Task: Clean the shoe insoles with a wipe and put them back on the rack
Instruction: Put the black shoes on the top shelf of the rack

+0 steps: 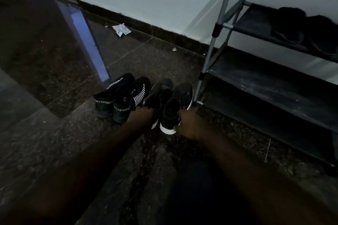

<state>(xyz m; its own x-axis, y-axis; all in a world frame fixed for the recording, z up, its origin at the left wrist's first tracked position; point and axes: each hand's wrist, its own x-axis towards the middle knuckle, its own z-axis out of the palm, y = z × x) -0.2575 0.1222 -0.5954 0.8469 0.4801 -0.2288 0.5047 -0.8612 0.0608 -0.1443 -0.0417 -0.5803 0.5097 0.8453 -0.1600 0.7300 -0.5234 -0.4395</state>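
Dim light on the stone floor (54, 71) hides the insoles inside two black sneakers, just left of the shoe rack (274, 85). The left hand (141, 116) grips the left sneaker (159, 94) at its heel and the right hand (190, 124) grips the right sneaker (178, 102) the same way. Tugging blind could crease an insole.

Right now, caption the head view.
Left hand grips the left sneaker, right hand the right sneaker, on the floor beside the rack.

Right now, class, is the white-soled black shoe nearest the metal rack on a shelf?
No, the white-soled black shoe stands on the dark floor beside the metal rack.
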